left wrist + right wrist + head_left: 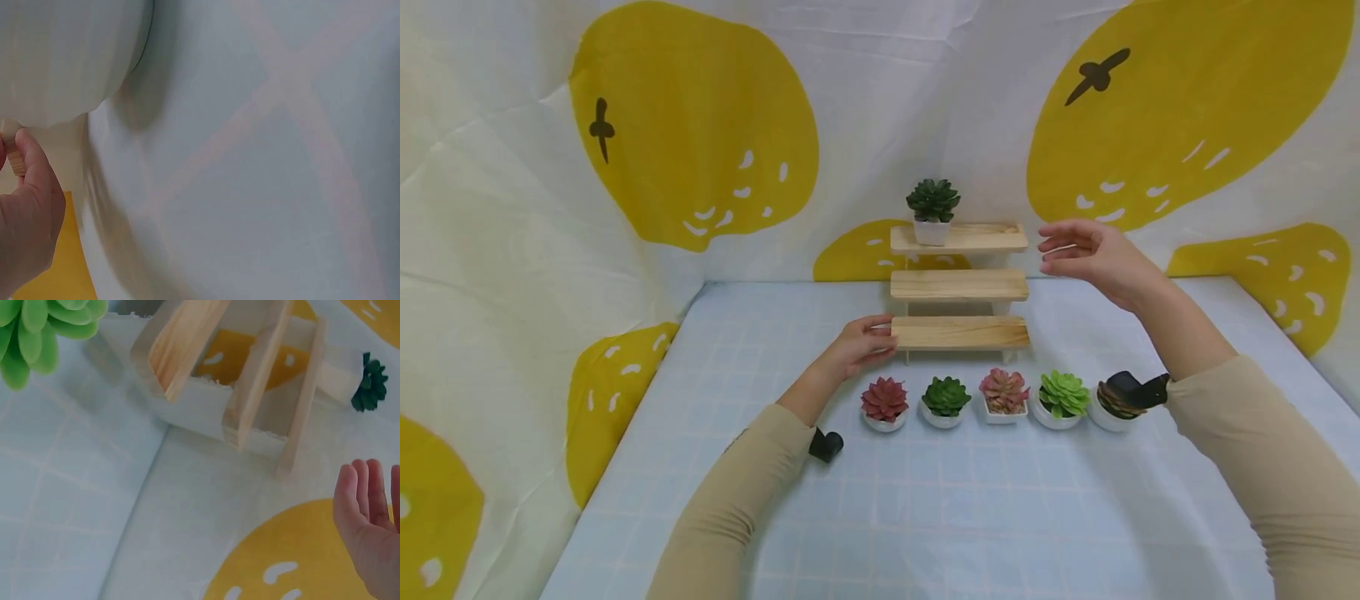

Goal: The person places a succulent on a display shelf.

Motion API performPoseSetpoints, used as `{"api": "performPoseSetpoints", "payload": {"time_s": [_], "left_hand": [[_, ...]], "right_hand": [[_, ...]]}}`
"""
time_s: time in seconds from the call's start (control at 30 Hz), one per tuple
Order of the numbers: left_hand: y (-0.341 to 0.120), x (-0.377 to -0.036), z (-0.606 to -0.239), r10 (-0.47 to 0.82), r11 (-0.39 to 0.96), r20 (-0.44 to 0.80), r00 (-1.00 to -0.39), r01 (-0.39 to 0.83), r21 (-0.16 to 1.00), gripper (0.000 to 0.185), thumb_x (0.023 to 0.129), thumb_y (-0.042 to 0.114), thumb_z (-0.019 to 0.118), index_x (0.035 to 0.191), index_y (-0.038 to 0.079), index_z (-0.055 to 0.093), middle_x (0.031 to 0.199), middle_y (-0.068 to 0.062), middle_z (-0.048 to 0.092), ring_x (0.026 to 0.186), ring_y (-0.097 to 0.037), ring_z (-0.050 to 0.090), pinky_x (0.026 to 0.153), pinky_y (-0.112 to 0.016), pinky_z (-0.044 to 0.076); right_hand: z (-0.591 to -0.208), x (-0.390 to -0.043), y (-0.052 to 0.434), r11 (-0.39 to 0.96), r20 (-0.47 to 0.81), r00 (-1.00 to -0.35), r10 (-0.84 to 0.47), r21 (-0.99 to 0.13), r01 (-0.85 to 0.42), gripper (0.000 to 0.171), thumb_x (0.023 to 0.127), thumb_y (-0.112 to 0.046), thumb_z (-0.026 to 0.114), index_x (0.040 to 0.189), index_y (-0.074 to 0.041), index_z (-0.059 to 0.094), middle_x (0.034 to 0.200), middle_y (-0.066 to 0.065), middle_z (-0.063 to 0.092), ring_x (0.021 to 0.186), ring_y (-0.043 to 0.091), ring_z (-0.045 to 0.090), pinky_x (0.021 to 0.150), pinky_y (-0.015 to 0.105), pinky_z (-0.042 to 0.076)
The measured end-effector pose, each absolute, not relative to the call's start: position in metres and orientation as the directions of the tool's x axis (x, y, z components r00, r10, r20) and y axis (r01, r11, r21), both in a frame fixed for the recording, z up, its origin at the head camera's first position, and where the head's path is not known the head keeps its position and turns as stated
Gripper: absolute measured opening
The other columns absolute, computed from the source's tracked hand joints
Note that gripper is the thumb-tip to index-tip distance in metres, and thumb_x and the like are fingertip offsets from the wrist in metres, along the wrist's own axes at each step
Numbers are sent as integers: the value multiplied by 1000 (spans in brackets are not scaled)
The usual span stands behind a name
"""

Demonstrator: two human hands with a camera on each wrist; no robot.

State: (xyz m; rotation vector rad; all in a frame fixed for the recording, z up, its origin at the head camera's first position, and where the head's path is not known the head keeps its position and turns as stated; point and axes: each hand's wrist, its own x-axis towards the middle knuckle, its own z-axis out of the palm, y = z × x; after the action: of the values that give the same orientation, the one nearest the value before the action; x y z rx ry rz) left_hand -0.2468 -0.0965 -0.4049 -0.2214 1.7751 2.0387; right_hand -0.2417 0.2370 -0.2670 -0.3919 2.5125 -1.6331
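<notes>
A three-tier wooden shelf stand (958, 333) is at the back of the table. My left hand (852, 347) pinches the left end of its lowest board, thumb and fingers at the board's edge (17, 164) in the left wrist view. On the top tier, toward the left, sits a dark green succulent (933, 200) in a white pot (932, 232). Raised beside the right end of the top board, my right hand (1097, 257) holds nothing, its fingers relaxed and apart from the wood. The right wrist view shows this open hand (369, 531) near the stand's side.
Several potted succulents line up before the stand: a dark red one (884, 399), a green one (946, 396), a pink one (1003, 390), a bright green one (1063, 393) and a brownish one (1112, 408) partly hidden by the right wrist camera. A patterned curtain (880, 100) hangs behind.
</notes>
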Motion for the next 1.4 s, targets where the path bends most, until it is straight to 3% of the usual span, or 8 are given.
{"api": "performPoseSetpoints", "payload": {"time_s": [0.5,0.8,1.4], "left_hand": [[-97,-246,-405,208,-94,-377,-902,-402,911,53,88,-7,57,138,4,43,131,-18,48,100,-22,54,94,-37,46],[-96,-245,-404,209,-90,-380,-901,-405,910,53,88,-7,57,138,4,42,131,-18,48,99,-21,54,93,-36,47],[-96,-245,-404,212,-111,-380,-901,-408,906,53,88,-8,57,138,4,42,132,-18,48,98,-21,55,92,-35,48]], "right_hand": [[-275,-216,277,512,56,-966,-252,-840,-182,41,87,-11,66,126,-11,51,105,-13,58,95,3,56,76,12,47],[-288,-202,300,599,46,-962,-268,-775,-204,45,86,-12,67,128,-5,49,104,-14,59,94,2,56,74,12,47],[-331,-178,341,626,-12,-957,-289,-759,-179,48,88,-12,64,132,-8,46,109,-18,58,98,0,55,74,16,48]]}}
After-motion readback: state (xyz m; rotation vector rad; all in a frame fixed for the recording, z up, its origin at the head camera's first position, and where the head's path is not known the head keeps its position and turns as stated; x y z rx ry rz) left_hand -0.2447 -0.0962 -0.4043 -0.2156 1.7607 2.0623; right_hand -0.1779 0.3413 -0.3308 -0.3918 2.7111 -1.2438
